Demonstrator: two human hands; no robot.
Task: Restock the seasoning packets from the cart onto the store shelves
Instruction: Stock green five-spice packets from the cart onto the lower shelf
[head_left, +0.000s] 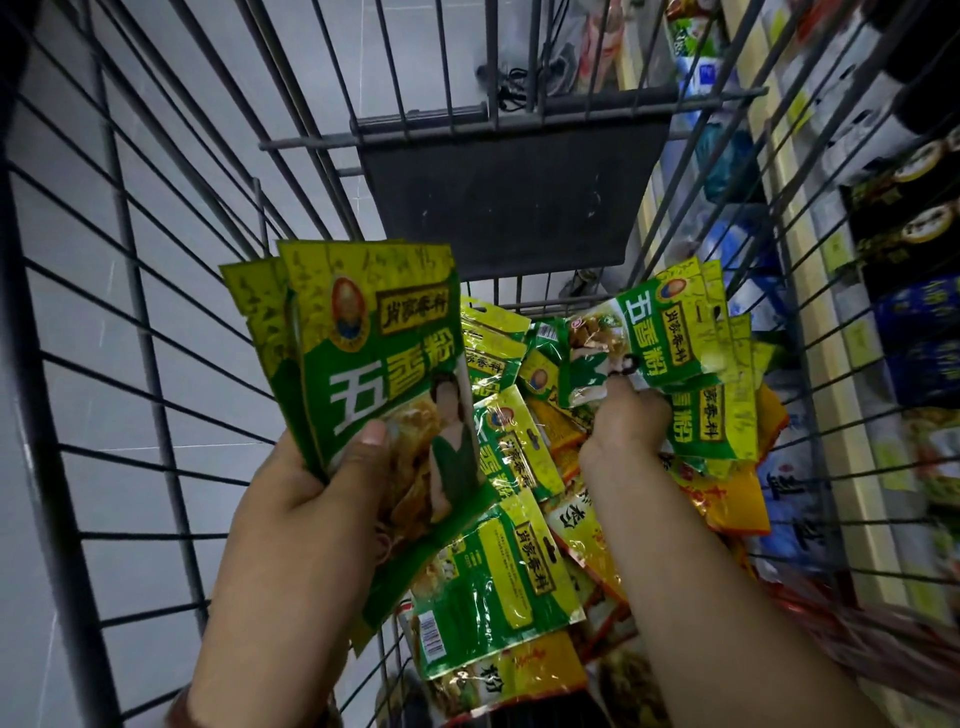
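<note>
My left hand (317, 499) grips a fanned stack of green-and-yellow seasoning packets (358, 353), held upright above the left side of the cart basket. My right hand (623, 431) reaches down into the basket and pinches a bunch of the same green packets (670, 332), lifted slightly above the pile. Below both hands lies a loose heap of packets (509, 566) in the wire cart (130, 322), mostly green and yellow with some orange ones (732, 504) on the right.
The cart's dark folded child-seat flap (514, 192) stands at the far end of the basket. Store shelves (852, 395) with cream price rails and packaged goods run along the right, close to the cart. Grey tiled floor (57, 249) shows to the left through the wires.
</note>
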